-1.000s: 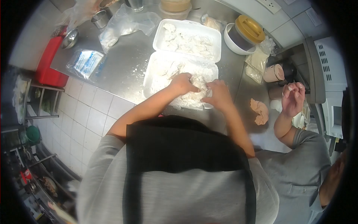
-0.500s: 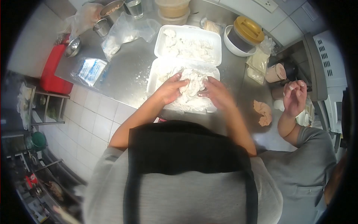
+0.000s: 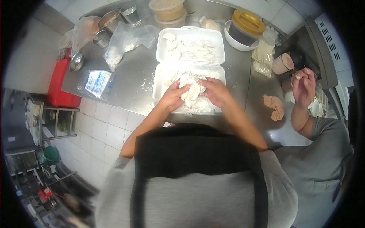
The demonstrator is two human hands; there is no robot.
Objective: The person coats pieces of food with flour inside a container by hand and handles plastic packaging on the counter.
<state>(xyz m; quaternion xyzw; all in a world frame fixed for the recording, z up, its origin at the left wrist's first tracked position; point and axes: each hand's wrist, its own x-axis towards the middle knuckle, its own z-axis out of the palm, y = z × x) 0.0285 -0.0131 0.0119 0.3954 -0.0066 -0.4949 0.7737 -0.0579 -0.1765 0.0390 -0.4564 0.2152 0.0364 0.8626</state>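
A white foam clamshell box (image 3: 156, 85) lies open on the steel counter. Its near half is full of white flour, and several flour-coated pieces (image 3: 205, 47) lie in the far half. Over the near half, my left hand (image 3: 175, 95) grips one side of a large, lumpy flour-coated piece (image 3: 193, 89). My right hand (image 3: 216, 92) has its fingers curled onto the other side of that piece. Thick flour hides what the piece is made of.
A crumpled tan cloth-like thing (image 3: 274, 107) lies at right, near a co-worker's raised hand (image 3: 304, 89). At the back stand a gold-lidded tub (image 3: 248, 24) in a white bowl and stacked plastic tubs (image 3: 167, 9). Bags (image 3: 114, 53) and steel cups (image 3: 102, 38) sit at left.
Both hands stay on the floured piece, which has turned and now hangs lower and further left. My right hand has moved left, closer to my left hand. The view has shifted slightly.
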